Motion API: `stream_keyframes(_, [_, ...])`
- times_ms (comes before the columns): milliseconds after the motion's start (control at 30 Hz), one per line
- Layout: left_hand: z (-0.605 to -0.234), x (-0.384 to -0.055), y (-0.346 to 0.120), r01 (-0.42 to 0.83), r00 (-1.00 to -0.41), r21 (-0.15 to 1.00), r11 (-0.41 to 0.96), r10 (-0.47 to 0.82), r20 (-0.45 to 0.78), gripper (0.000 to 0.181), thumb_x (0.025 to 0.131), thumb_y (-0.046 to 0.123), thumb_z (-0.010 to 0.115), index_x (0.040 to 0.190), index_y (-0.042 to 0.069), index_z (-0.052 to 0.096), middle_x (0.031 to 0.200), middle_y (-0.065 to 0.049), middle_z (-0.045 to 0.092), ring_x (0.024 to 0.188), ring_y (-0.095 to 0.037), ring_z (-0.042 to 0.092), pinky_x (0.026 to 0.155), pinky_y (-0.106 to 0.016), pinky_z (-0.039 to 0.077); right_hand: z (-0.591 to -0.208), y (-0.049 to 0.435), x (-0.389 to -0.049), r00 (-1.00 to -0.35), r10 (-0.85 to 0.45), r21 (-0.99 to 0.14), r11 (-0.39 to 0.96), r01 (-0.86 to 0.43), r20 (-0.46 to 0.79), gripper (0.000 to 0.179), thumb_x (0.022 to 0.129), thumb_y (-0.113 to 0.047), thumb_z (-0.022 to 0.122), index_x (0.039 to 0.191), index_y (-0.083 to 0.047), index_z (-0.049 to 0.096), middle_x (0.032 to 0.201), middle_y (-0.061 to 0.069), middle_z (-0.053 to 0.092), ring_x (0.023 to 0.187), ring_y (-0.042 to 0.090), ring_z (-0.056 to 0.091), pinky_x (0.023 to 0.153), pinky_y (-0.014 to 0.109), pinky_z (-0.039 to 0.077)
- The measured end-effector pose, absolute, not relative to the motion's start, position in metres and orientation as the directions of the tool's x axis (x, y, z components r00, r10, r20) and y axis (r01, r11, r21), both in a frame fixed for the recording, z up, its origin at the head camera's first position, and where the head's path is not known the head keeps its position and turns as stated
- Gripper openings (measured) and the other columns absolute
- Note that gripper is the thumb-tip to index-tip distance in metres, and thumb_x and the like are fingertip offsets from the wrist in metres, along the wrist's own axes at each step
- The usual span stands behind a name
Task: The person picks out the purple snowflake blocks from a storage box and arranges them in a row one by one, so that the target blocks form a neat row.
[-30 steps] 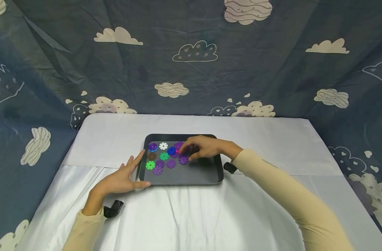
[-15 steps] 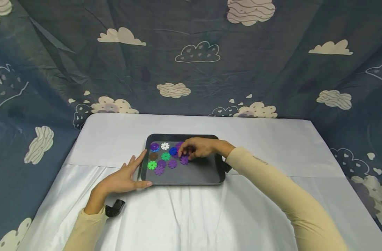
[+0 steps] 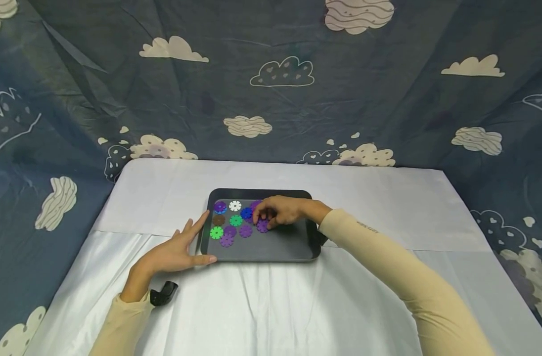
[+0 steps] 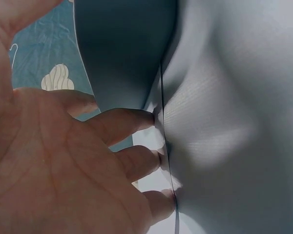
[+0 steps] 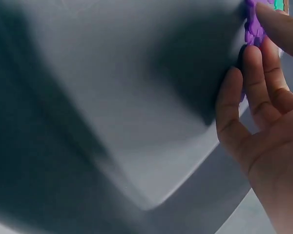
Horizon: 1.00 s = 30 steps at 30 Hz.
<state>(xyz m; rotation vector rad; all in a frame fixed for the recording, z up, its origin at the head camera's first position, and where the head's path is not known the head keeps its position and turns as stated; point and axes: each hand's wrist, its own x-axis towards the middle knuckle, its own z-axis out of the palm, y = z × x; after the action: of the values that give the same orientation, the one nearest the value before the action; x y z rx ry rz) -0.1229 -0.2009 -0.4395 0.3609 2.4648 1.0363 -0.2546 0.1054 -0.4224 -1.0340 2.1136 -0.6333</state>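
Observation:
My left hand (image 3: 175, 253) lies with spread fingers against the left side of a dark grey tray (image 3: 275, 253); its thumb reaches the near left corner. In the left wrist view, the fingertips (image 4: 154, 158) touch the tray's outer wall. My right hand (image 3: 282, 210) bends over the tray's far middle, with curled fingers and thumb around a purple interlocking disc (image 5: 254, 29). The hand hides part of that disc and its neighbours. Close by are a blue disc (image 3: 247, 213) and another purple disc (image 3: 262, 226).
More notched discs lie in the tray's left half: white (image 3: 235, 205), brown (image 3: 218, 220), teal green (image 3: 236, 220), bright green (image 3: 216, 233) and several purple ones (image 3: 227, 241). A white cloth (image 3: 271, 306) covers the table. A cloud-patterned curtain (image 3: 280, 113) hangs behind.
My right hand has lowered slightly and its fingers have drawn in closer. A small pink piece visible at its fingertips a second ago no longer shows in the head view. The left hand keeps its place.

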Motion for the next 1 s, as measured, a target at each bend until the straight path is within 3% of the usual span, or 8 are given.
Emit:
stream_keyframes(633, [-0.4396, -0.123, -0.2011, 0.061, -0.869, 0.729, 0.682, 0.395, -0.298, 0.115, 0.083, 0.051, 0.078, 0.163, 0.024, 0.001, 0.164, -0.032, 0.002, 0.15, -0.053, -0.005, 0.115, -0.075, 0.0, -0.425, 0.1034, -0.2542, -0.46, -0.819, -0.607, 0.567, -0.557, -0.343, 0.028, 0.084, 0.004, 0.074, 0.106, -0.013, 0.07, 0.103, 0.005, 0.057, 0.096, 0.016, 0.054, 0.084, 0.024, 0.047])
stream_keyframes(900, [-0.4397, -0.1227, -0.2009, 0.038, -0.87, 0.714, 0.699, 0.375, -0.32, 0.115, 0.082, 0.054, 0.078, 0.163, 0.03, 0.0, 0.163, -0.035, -0.001, 0.143, -0.065, -0.004, 0.111, -0.079, 0.006, -0.4247, 0.1051, -0.2569, -0.451, -0.823, -0.613, 0.562, -0.555, -0.346, 0.022, 0.087, 0.002, 0.073, 0.103, -0.012, 0.069, 0.098, 0.002, 0.063, 0.092, 0.013, 0.058, 0.083, 0.022, 0.049])
stream_keyframes(1000, [-0.4394, -0.1226, -0.2008, 0.04, -0.87, 0.716, 0.697, 0.377, -0.317, 0.115, 0.082, 0.054, 0.078, 0.163, 0.03, 0.0, 0.163, -0.034, -0.001, 0.145, -0.063, -0.004, 0.112, -0.078, 0.004, -0.4242, 0.1051, -0.2575, -0.447, -0.824, -0.61, 0.562, -0.559, -0.349, 0.019, 0.088, 0.001, 0.072, 0.102, -0.013, 0.069, 0.096, 0.001, 0.063, 0.089, 0.011, 0.057, 0.081, 0.022, 0.049])
